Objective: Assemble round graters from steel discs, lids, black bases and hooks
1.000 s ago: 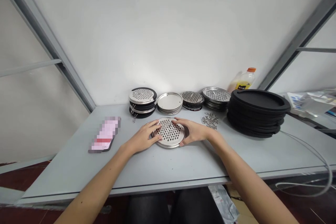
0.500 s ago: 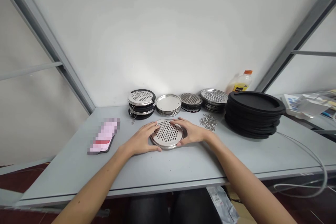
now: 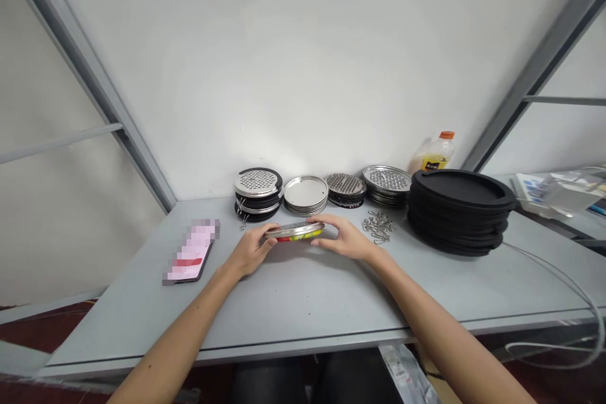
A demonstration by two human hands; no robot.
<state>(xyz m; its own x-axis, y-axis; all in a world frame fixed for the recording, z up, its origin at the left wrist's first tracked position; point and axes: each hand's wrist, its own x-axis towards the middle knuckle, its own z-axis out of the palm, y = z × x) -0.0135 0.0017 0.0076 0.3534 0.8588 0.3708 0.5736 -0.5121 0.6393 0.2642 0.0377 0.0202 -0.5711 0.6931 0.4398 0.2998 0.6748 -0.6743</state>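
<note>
Grey tbl point(image 3: 284, 303); L hand point(image 3: 250, 251) & R hand point(image 3: 344, 237) gripping metal disc point(image 3: 294, 231) nr edge-on, top detail unclear.

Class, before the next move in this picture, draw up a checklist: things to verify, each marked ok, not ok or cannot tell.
1. Left hand holding the metal disc at its left edge: ok.
2. Right hand holding it at the right edge: ok.
3. Disc held level: not ok; it is tipped, with its coloured underside showing.
4. Disc's upper face undamaged: cannot tell; it is seen nearly edge-on.
5. Phone apart from the left hand: ok.
6. Number of loose metal clips: cannot tell; they overlap in a heap.
</note>
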